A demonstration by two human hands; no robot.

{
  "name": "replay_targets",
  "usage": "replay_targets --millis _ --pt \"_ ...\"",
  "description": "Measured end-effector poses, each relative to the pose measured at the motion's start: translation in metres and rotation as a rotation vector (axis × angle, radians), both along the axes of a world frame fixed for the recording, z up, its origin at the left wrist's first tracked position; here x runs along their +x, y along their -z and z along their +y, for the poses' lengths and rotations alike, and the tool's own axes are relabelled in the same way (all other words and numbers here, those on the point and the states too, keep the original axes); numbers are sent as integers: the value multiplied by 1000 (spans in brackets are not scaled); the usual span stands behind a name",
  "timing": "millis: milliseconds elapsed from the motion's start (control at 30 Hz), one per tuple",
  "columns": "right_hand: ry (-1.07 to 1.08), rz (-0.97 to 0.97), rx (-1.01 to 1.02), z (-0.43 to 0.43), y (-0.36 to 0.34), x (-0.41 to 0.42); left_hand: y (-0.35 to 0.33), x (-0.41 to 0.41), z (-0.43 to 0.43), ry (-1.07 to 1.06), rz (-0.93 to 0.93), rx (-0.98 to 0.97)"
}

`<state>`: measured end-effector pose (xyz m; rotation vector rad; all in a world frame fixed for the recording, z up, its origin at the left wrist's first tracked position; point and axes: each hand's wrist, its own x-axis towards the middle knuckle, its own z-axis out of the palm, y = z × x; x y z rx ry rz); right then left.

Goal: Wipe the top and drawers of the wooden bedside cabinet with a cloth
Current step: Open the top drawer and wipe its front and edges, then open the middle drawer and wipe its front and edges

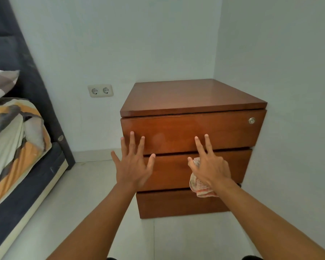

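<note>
cabinet (193, 166): wooden, set in the room corner on the pale floor (94, 194), front facing the camera; each drawer front long from left to right.
top (193, 96): bare glossy slab, above and beyond both hands; wiped or not, cannot tell.
cloth (200, 186): whitish with orange stripes, bunched under the right palm, in front of the middle drawer (169, 171), tail hanging toward the bottom drawer (176, 205).
right hand (209, 167): gripping the cloth with thumb and curled lower fingers, 2 fingers straight, tips over the top drawer (223, 128); touching the wood or just off, cannot tell.
left hand (132, 166): fingers spread wide, holding nothing, over the left ends of the top drawer and middle drawer; contact unclear.
hand for the wipe: right, carrying the cloth; probably up and forward onto the top, or sideways along a drawer front.
drawers: 3, all closed, contents hidden; small round lock (251, 120) at the top drawer's right end.
surroundings: bed (11, 147) at left, double socket (100, 90) on the wall.
</note>
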<state>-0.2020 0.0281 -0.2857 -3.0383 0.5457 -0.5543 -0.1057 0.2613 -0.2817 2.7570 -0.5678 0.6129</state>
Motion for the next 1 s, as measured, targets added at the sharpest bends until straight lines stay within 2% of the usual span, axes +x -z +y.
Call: replay_targets --millis 167,300,433,633,1000 --pt "-29 -24 42 -1 3 10 1 12 -2 2 16 24" --pt "-59 -51 33 -6 18 4 17 6 4 -6 -46 -38" --pt "-57 65 48 -15 39 -1 44 1 10 -26 79 53" --pt "-78 138 59 -32 42 13 44 22 3 -86 249 122" --pt "-47 235 55 -34 17 17 32 27 10 -69 271 173"
